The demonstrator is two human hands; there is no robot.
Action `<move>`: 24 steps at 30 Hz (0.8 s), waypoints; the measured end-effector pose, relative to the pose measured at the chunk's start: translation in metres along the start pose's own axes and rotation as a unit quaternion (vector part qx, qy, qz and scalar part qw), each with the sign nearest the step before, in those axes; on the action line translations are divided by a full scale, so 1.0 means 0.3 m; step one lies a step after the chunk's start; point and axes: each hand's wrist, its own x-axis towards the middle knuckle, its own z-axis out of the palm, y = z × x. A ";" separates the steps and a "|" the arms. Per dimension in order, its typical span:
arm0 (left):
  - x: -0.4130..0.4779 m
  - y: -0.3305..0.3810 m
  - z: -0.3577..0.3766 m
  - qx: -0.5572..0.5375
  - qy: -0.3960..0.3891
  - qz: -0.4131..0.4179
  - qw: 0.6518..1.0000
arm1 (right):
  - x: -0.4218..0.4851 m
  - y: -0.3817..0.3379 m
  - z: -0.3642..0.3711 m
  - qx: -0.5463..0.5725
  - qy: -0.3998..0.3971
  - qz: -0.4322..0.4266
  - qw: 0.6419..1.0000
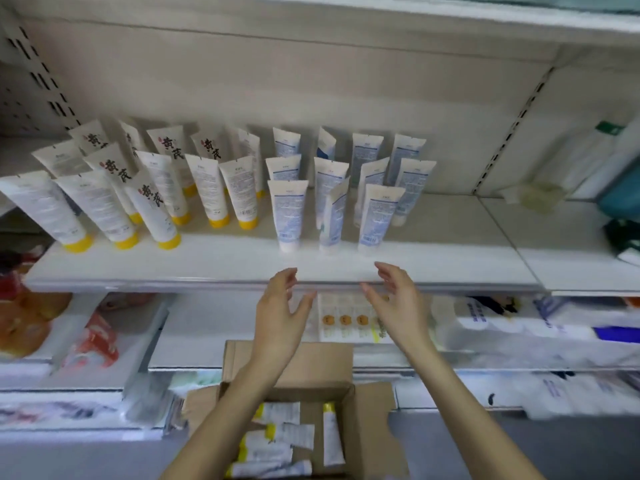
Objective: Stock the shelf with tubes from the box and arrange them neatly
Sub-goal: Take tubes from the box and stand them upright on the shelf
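Bare skin, nothing held: left grip (282,306) and right grip (394,299) are both empty, fingers loosely spread, palms facing each other. They hover just near of the shelf (173,268) front edge and touch no tube.

The gap between the palms roughly brackets the near row of white-capped tubes (289,209). My read: a squaring-up pose, set to press that row in from both sides. It fits, since the middle tube (334,216) in that row sits twisted edge-on while its neighbours face out.

All shelf stock stands cap-down, crimp up, so the flat cap is the base and the label shows. Yellow-capped tubes (207,188) are in rows to the left, fanned and leaning, so less tidy.

The cardboard box (367,420) sits open right under the forearms, probably for a short reach. Loose tubes (277,438) lie flat inside, so stocking isn't finished. Lower shelves hold mixed goods, too blurred to identify.
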 end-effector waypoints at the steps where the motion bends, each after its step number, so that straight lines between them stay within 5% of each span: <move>1: -0.025 -0.028 -0.019 0.034 -0.007 0.022 0.999 | -0.030 -0.001 0.021 -0.026 -0.005 -0.014 1.000; 12: -0.195 -0.386 -0.183 0.348 -0.161 0.110 0.917 | -0.366 0.054 0.283 -0.285 -0.171 -0.069 0.941; 24: -0.436 -0.859 -0.247 0.443 -0.250 0.014 0.861 | -0.552 0.338 0.571 -0.338 -0.402 0.015 0.851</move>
